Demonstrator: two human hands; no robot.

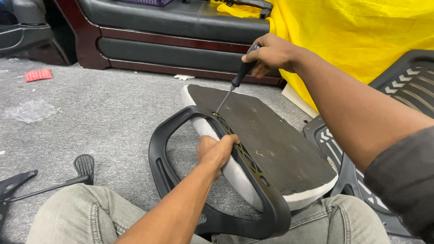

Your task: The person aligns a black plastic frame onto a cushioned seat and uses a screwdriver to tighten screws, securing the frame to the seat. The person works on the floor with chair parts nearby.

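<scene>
Grey-trousered knees [81, 212] fill the bottom of the frame, with an upturned chair seat [271, 144] propped against them at centre. Its dark underside faces up, pale mesh padding along the edge. The left hand [217, 151] grips the black armrest loop [181, 180] where it meets the seat. The right hand [271, 54], upper centre, is closed round a black-handled screwdriver [235, 83], its tip set at the armrest bracket. Grey carpet [104, 104] lies beneath; a yellow cloth [361, 31] hangs at upper right.
</scene>
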